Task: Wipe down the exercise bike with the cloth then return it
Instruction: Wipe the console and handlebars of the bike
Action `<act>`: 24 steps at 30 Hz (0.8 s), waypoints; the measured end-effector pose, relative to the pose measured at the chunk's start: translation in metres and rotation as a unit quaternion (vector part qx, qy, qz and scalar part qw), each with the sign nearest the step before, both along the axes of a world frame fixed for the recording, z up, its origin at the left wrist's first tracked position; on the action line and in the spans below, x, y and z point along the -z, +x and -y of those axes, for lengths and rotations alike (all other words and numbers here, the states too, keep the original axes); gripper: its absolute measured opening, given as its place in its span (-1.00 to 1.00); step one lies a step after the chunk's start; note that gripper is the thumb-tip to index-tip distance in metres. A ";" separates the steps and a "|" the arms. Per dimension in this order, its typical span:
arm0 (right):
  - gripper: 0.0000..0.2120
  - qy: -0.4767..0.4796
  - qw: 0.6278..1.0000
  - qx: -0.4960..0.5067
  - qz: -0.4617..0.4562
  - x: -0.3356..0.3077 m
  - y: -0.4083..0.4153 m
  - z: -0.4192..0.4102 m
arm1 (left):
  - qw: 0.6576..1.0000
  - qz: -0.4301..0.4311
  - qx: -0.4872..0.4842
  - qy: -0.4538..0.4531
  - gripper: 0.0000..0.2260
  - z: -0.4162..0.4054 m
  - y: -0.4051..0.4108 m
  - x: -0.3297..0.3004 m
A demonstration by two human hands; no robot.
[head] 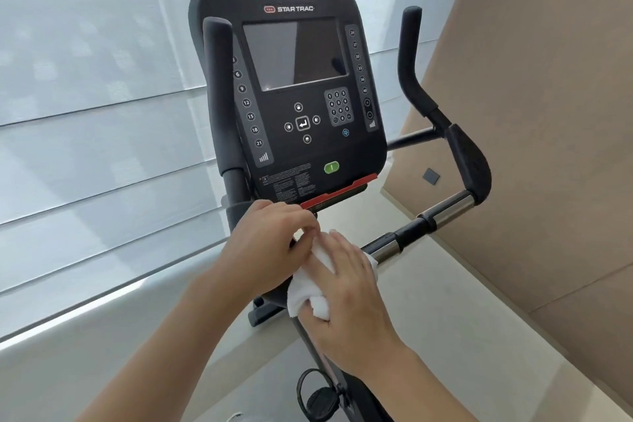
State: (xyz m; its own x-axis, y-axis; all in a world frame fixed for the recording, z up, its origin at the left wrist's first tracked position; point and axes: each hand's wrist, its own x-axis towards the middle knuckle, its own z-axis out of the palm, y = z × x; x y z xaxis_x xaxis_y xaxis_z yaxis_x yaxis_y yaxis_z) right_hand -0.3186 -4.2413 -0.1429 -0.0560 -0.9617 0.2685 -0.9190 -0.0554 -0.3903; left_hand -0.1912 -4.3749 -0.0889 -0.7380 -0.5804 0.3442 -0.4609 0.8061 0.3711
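Note:
The exercise bike fills the middle of the view, with its black console (294,86) and dark screen facing me. A black and chrome handlebar (442,212) runs out to the right below the console. A white cloth (310,298) is bunched against the bar just under the console. My right hand (352,291) lies over the cloth and grips it. My left hand (267,247) rests beside it on the left, its fingertips pinching the cloth's upper edge. The part of the handlebar under both hands is hidden.
Two upright black grips (217,92) (411,55) flank the console. A pedal with a strap (320,397) shows low down. Pale window blinds (96,96) cover the left side, a beige wall (548,113) the right, with a light ledge (445,301) below.

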 end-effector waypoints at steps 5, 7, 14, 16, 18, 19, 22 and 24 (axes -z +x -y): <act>-0.40 -0.039 0.999 -0.023 0.022 -0.001 -0.012 0.002 | 0.994 -0.051 -0.099 -0.014 -0.60 -0.008 -0.017 0.012; -0.40 -0.061 0.997 -0.034 0.027 0.004 -0.019 0.002 | 0.990 -0.090 -0.106 -0.004 -0.61 -0.007 -0.011 0.014; -0.55 -0.092 0.994 -0.064 -0.008 0.008 -0.067 0.011 | 0.988 0.005 -0.102 -0.115 -0.56 -0.007 -0.024 0.017; -0.60 -0.095 0.994 -0.050 -0.002 0.008 -0.088 0.013 | 0.984 0.028 -0.117 -0.129 -0.56 -0.005 -0.024 0.018; -0.65 -0.091 0.996 -0.025 0.004 0.006 -0.113 0.015 | 0.984 0.024 -0.115 -0.137 -0.57 -0.004 -0.025 0.020; -0.69 -0.095 0.995 -0.010 0.009 0.006 -0.127 0.017 | 0.984 0.020 -0.118 -0.135 -0.58 -0.003 -0.025 0.022; -0.72 -0.113 0.992 0.059 0.011 0.003 -0.152 0.021 | 0.983 0.010 -0.120 -0.136 -0.58 -0.002 -0.024 0.024; -0.66 -0.106 0.990 0.092 0.012 0.004 -0.152 0.021 | 0.984 0.009 -0.120 -0.134 -0.59 -0.001 -0.024 0.024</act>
